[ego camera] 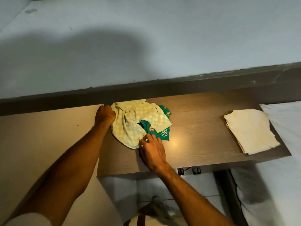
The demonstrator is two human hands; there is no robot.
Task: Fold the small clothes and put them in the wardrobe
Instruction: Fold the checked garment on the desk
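**Crumpled garments in hand; risk of lifting two at once**

Risk, as judged: the pale green cloth [130, 126] lies bunched on top of a dark green printed garment [156, 129], the two overlapping and partly tangled. A pull on the pale one could drag the dark one with it toward the near edge of the surface [195, 144], or off it onto the floor. A fold begun on cloth this crumpled would likely set in creases and come out uneven.

Left hand [105, 114]: clenched around the far left corner of the pale green cloth, close to the back edge of the surface.

Right hand [152, 149]: fingertips bent down at the near hem of the same cloth, where it meets the dark green piece. Whether it pinches the hem or merely presses on it cannot be told.

The cloth spans between the two hands, not lifted. A folded cream piece [249, 131] lies well apart to the right. No wardrobe is in view.
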